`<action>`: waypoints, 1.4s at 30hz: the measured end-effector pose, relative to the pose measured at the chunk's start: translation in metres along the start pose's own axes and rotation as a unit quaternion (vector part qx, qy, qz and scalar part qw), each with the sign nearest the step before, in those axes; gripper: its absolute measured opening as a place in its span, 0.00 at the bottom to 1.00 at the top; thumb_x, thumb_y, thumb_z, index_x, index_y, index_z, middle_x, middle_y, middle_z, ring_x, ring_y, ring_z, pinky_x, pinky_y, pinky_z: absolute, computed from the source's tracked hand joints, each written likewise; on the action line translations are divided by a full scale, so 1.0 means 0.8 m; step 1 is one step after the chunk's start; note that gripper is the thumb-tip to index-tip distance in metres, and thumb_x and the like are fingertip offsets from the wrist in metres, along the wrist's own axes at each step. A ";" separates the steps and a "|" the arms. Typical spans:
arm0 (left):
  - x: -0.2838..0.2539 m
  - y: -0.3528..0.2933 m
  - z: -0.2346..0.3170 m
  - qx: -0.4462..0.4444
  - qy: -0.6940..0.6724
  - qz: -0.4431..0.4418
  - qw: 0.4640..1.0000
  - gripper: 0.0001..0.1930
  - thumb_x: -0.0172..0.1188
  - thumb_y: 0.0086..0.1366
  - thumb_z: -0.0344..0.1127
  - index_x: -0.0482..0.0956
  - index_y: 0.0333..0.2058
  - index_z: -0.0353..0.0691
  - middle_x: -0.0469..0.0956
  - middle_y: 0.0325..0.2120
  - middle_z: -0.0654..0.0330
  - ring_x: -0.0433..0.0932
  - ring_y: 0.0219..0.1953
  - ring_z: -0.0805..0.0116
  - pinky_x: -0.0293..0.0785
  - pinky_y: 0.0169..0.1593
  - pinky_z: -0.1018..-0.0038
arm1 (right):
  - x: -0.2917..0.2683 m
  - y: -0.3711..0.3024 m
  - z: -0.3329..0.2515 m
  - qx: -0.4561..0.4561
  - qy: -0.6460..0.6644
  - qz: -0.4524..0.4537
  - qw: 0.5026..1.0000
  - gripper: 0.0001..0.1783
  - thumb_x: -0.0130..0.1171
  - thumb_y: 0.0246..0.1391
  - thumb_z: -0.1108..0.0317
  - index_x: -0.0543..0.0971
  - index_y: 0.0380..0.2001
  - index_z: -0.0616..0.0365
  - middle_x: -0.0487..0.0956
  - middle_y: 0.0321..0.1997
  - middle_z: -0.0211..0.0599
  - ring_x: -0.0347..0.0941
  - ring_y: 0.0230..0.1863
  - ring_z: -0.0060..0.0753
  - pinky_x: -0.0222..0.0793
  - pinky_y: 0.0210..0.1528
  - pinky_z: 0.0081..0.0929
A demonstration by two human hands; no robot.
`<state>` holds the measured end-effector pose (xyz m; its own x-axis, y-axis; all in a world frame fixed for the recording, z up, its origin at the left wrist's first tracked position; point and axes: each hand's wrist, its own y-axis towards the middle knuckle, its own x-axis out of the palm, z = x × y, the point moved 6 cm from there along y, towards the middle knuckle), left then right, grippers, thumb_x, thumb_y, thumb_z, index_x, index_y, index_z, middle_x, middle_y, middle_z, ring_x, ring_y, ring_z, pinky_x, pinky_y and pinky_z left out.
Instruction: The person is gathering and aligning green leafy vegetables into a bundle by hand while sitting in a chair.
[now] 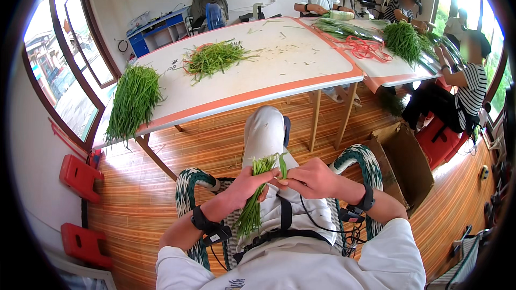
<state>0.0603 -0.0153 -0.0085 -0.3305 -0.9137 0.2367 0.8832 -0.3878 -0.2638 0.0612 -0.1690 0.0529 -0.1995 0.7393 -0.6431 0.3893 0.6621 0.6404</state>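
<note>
Stems gathered in a slim green bundle (251, 209) fill the person's left hand (244, 185), which is closed around the middle of them above the lap. The right hand (310, 178) has its fingertips pressed together on the lower end of a single flat green blade (283, 165), close by the left thumb. The bundle's long axis slants from its paler upper end, pointing away from the body, down to the lower left toward the waist; the blade stands nearly in line with the view, just right of that upper end. So the bundle lies to the right hand's left, with the left hand gripping it and the right hand just beside its top. Below, a thin black cable (317, 218) loops over the off-white trousers near the right forearm, and a green-and-white woven chair armrest (371, 166) flanks each side. The raised knee (264, 123) and the near edge of a white tabletop with an orange-red border (301, 70) stand between the hands and a loose heap of green stems (215, 58). A larger dark-green sheaf (134, 96) hangs over the tabletop's left end. Farther right, flat red ribbon (363, 48) lies tangled beside another green sheaf (403, 41), where a person in a striped shirt (473, 86) sits. An open brown cardboard box (409, 156) rests on the glossy wooden floor (140, 198) beyond the right armrest.
</note>
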 end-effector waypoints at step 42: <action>-0.020 -0.005 0.017 0.148 -0.172 -0.013 0.974 0.14 0.50 0.70 0.46 0.70 0.37 0.40 0.69 0.21 0.63 0.68 0.23 0.71 0.63 0.27 0.75 | 0.078 -0.030 -0.018 -0.022 0.046 -0.161 0.986 0.10 0.59 0.56 0.63 0.75 0.25 0.56 0.73 0.15 0.37 0.70 0.15 0.44 0.63 0.16 0.37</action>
<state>0.0666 0.0025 0.0012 -0.2680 -0.7889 0.5530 0.9498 -0.3124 0.0148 0.0268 -0.1370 0.0034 -0.3875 0.4966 -0.7767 0.2533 0.8674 0.4282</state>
